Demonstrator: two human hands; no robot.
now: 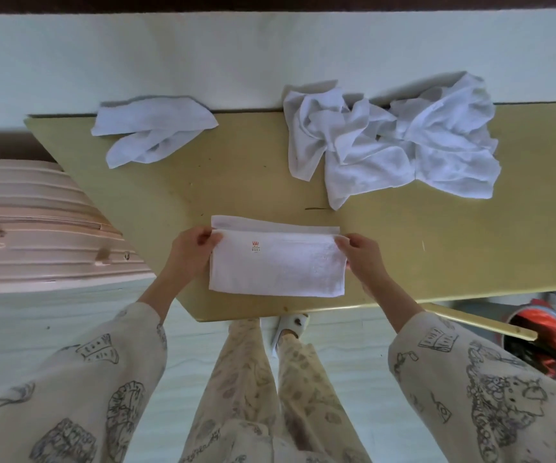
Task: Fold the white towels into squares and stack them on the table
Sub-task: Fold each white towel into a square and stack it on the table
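A white towel (276,265) with a small red logo lies folded into a long rectangle near the front edge of the yellow-green table (236,182). Its upper layer stops just short of the far edge below. My left hand (191,250) pinches the top layer's far left corner. My right hand (361,253) pinches the far right corner. A loosely crumpled white towel (151,132) lies at the back left. A pile of several crumpled white towels (393,138) sits at the back right.
A pale pink ribbed suitcase (36,222) stands to the left of the table. A bin with a red liner (537,342) is on the floor at the right, under the table's edge. A white wall runs behind the table.
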